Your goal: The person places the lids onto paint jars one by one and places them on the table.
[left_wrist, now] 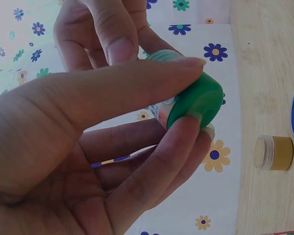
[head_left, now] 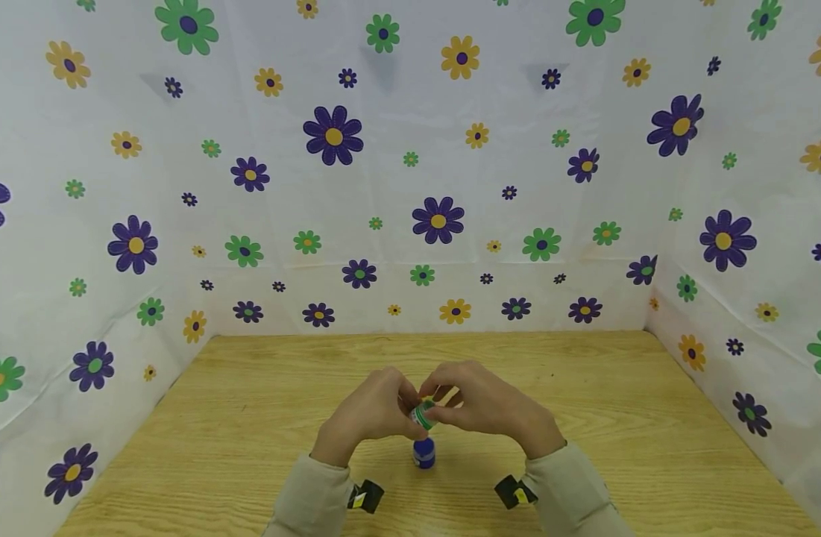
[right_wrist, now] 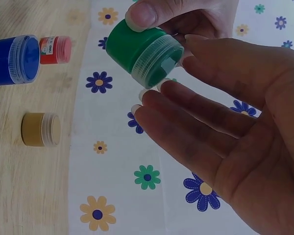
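My left hand (head_left: 373, 410) grips a small green paint jar (right_wrist: 127, 44) by its body, raised above the table and tilted. In the left wrist view, the thumb lies across one side of the jar and fingertips press the other. The clear ridged lid (right_wrist: 159, 58) points toward my right hand (head_left: 480, 395). Those right fingers (right_wrist: 186, 122) stretch out loosely around the lid, fingertips right at its rim, with the thumb on the opposite side. Just below and nearer me, a blue paint jar (head_left: 423, 453) stands on the table.
Beyond the blue jar are an ochre-yellow jar (right_wrist: 34, 129) and a red jar (right_wrist: 56, 50), both with clear lids. The wooden table (head_left: 249, 418) is walled on three sides by a white flowered cloth (head_left: 397, 179). Black wrist cameras (head_left: 366, 496) sit below both hands.
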`<state>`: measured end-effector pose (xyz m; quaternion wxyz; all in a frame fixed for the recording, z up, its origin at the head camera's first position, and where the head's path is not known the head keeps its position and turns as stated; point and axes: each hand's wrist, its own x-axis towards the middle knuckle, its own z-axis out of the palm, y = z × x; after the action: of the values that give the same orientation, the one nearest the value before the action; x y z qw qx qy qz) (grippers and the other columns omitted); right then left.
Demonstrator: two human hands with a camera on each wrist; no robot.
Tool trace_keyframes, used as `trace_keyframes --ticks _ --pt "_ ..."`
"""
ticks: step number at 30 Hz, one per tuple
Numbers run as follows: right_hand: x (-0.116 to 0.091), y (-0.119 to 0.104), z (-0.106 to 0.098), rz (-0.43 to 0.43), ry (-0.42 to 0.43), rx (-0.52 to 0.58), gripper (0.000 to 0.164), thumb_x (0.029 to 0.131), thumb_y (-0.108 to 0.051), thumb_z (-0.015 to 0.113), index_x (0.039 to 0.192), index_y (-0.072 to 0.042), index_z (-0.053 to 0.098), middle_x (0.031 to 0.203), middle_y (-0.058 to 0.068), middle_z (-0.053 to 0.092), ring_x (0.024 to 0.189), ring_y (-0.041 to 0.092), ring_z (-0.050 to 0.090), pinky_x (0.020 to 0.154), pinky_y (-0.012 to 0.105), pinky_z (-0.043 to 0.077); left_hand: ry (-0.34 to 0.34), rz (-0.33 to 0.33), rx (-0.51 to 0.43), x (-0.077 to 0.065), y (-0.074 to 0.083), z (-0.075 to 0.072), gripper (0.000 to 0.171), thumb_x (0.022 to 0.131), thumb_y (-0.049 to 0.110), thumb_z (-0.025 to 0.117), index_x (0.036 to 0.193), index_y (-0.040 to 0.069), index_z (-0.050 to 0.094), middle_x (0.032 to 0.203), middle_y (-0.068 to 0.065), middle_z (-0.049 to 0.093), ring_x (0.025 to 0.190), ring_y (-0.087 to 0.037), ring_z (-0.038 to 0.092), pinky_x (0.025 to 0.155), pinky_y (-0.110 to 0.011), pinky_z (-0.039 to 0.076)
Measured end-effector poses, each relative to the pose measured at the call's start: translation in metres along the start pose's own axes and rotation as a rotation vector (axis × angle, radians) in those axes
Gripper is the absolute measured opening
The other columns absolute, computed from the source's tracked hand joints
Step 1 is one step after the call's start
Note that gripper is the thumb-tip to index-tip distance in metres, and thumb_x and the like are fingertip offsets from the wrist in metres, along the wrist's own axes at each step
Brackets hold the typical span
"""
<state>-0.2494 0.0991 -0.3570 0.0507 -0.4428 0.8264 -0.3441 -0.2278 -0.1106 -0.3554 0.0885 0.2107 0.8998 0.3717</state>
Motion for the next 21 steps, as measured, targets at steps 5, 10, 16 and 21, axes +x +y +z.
trace_keyframes --ticks 5,10,16,21 --pt "-0.0004 -0.0005 -0.0021 -0.03 0.008 -0.012 0.018 0.095 -0.01 0.073 0.113 -0.006 0.074 0.113 0.007 0.072 0.106 0.023 0.07 0.085 0.025 0.06 0.001 0.008 0.009 0.0006 -0.0003 -0.0005 0.019 0.074 0.007 0.091 0.089 0.003 0.08 0.079 -0.004 0.077 0.069 -0.011 0.069 0.065 -0.028 0.058" --pt "-0.0007 -0.0011 -0.0024 -0.04 -0.003 -0.031 0.02 0.091 -0.007 0.077 0.111 -0.008 0.073 0.113 0.006 0.071 0.107 0.022 0.069 0.087 0.028 0.06 0.0 0.015 0.011 0.0008 -0.0017 -0.0007 0.017 0.075 0.007 0.09 0.088 0.005 0.081 0.078 -0.002 0.077 0.068 -0.011 0.068 0.064 -0.027 0.057" --pt "-0.0002 -0.0016 -0.001 -0.032 -0.022 -0.02 0.023 0.088 -0.002 0.079 0.109 -0.01 0.073 0.111 0.005 0.069 0.108 0.021 0.068 0.089 0.026 0.059 0.002 0.025 0.014 0.0009 -0.0021 -0.0009 0.018 0.074 0.008 0.091 0.088 0.006 0.081 0.078 -0.001 0.077 0.068 -0.01 0.068 0.064 -0.027 0.057" --pt "0.0 -0.0025 -0.0007 -0.026 -0.032 -0.002 0.021 0.089 0.001 0.077 0.106 -0.009 0.074 0.11 0.005 0.069 0.11 0.022 0.068 0.091 0.028 0.06 0.001 0.031 0.003 0.0008 -0.0018 -0.0008 0.018 0.074 0.007 0.091 0.088 0.005 0.081 0.078 -0.002 0.078 0.068 -0.01 0.069 0.064 -0.027 0.057"
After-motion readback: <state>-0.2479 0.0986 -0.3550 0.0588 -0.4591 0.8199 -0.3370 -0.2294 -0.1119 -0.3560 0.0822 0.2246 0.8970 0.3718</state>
